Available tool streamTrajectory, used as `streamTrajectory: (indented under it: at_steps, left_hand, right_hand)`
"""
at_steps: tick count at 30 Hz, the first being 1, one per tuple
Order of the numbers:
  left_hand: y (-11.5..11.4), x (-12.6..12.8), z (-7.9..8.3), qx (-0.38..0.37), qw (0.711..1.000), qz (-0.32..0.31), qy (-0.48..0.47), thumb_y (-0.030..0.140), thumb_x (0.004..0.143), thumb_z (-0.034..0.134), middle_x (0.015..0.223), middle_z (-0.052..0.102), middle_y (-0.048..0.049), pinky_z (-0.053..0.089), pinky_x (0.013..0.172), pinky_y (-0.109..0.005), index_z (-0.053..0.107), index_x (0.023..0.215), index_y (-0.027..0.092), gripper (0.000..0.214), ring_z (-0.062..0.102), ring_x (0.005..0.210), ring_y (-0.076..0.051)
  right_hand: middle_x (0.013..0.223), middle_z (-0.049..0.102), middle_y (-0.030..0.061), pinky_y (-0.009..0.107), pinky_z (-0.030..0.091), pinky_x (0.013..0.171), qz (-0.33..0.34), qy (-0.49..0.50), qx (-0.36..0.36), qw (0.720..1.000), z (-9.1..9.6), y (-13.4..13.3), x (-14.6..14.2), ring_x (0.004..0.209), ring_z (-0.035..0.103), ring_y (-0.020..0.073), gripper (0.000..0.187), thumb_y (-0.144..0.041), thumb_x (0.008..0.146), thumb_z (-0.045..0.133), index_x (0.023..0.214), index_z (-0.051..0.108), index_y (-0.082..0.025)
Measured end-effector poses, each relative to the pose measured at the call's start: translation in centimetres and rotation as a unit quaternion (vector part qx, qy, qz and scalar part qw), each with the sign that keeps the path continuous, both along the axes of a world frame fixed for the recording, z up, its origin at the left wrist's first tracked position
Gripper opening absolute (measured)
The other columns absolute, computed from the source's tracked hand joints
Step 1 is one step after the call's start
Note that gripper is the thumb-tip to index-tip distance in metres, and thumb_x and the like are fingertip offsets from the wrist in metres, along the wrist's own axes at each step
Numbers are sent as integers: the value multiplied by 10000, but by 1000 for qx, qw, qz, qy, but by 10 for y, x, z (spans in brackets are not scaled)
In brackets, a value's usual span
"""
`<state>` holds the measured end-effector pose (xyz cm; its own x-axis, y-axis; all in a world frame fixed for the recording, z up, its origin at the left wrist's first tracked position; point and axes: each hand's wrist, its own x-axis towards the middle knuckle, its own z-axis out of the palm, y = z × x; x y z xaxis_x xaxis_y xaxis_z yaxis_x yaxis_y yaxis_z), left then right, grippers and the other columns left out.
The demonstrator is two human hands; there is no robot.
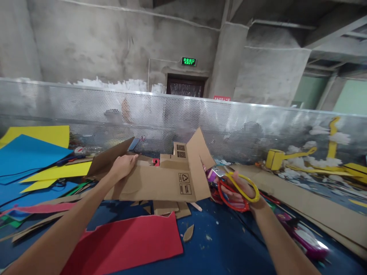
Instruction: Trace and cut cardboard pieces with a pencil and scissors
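Observation:
A brown cardboard box (pixel 160 181) with its flaps spread lies in front of me, recycling and arrow symbols printed on its near side. My left hand (pixel 124 167) is closed over the box's upper left edge; some fingers are hidden behind the cardboard. Beside the right flap, my right hand (pixel 236 189) holds scissors (pixel 220 170) with one yellow and one red handle. The metal blades point left, toward a slit in that flap; I cannot tell whether they touch it. Nearer to me is a sheet of red foam (pixel 132 242) with a ragged upper edge.
Blue sheets (pixel 31 156) and yellow sheets (pixel 57 172) are piled at left. A perforated metal panel (pixel 149 118) borders the far side. At right are a long cardboard strip (pixel 312 210), a shiny purple object (pixel 308 242) and yellow pieces (pixel 275 159) among white scraps.

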<state>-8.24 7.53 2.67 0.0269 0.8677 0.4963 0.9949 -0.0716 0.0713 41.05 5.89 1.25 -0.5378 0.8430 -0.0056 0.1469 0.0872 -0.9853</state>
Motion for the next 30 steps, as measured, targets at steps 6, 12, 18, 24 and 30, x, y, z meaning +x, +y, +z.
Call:
streamTrajectory:
  at_steps: [6,12,18,24,30]
  left_hand:
    - [-1,0,-2,-3,1000,15,3,436,990,161,931,754,-185,456,852,-386,697,872,154,617,687,997,-322]
    - [1,5,-4,-13,999,29,-11,409,992,158,968,749,-189,476,833,-384,689,866,149,604,697,972,-321]
    - [0,2,-4,-14,998,38,-53,405,983,179,1038,735,-202,471,855,-380,684,911,135,577,680,1018,-330]
    - [1,-1,-1,-1,989,27,-142,458,957,230,973,744,-187,470,803,-345,671,845,158,545,691,951,-327]
    - [4,1,5,35,967,-16,-254,536,930,221,903,728,-151,457,716,-310,623,760,147,585,672,879,-306]
  right_hand:
    - [433,360,-55,184,186,273,0,26,-43,999,12,-8,-13,293,165,37,674,-849,783,353,693,513,-200]
    - [385,409,-40,182,244,305,48,2,-60,997,18,-13,-32,258,226,55,853,-911,743,139,812,558,-172]
    - [450,513,-31,209,335,372,98,50,11,994,4,-14,-35,270,263,50,808,-880,749,349,1037,568,-157]
    - [598,592,14,228,329,382,-87,88,81,989,0,4,-45,375,385,88,450,-598,863,545,980,596,-166]
    - [417,504,-22,219,335,318,-196,51,75,976,-6,20,-57,341,444,124,468,-659,799,572,755,620,-195]
